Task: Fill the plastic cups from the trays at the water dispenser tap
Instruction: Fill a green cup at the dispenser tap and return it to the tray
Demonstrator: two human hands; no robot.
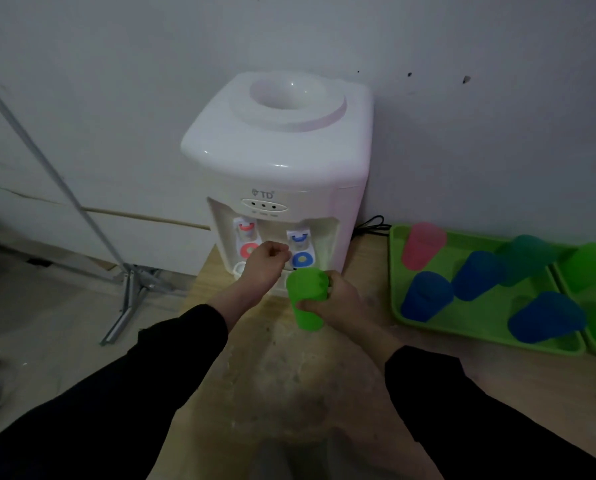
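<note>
green cup held up to the cold tap

left hand [267,263], fingers curled loosely together, reaches for the blue tap [301,249]; right hand [338,299] wraps the green cup [307,299] just below it at 6 o'clock, likely to catch water; more cups wait on the green tray [397,271] at 3 o'clock.

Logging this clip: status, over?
Right hand gripping green cup below blue tap. Left hand loosely closed at taps, empty. Nothing obstructing.

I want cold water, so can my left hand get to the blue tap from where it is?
Probably yes. The left hand sits just left of the blue tap with nothing between them; the green cup is lower, in the right hand.
</note>
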